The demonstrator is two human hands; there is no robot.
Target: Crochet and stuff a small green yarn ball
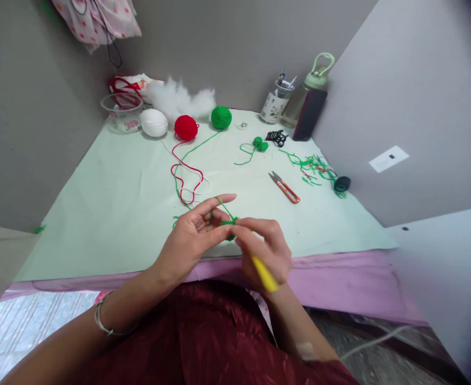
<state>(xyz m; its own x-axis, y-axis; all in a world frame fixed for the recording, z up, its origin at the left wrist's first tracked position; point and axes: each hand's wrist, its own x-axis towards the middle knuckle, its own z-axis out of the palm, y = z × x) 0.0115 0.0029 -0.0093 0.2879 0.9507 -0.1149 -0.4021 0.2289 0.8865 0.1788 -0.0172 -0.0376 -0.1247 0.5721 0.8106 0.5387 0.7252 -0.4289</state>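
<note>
Head view: green crochet piece [230, 222] is pinched between the thumb and fingers of the left hand [195, 238], over the near edge of the mat [110, 214]. Its strand [221, 203] crosses the raised index finger. The right hand [265, 248] is closed round a yellow hook [264, 274], tip hidden at the piece. Judged mid-stitch; the next loop needs even strand tension. Both wrists bend inward. Snips [285, 187] lie beyond the grip, rightward.
</note>
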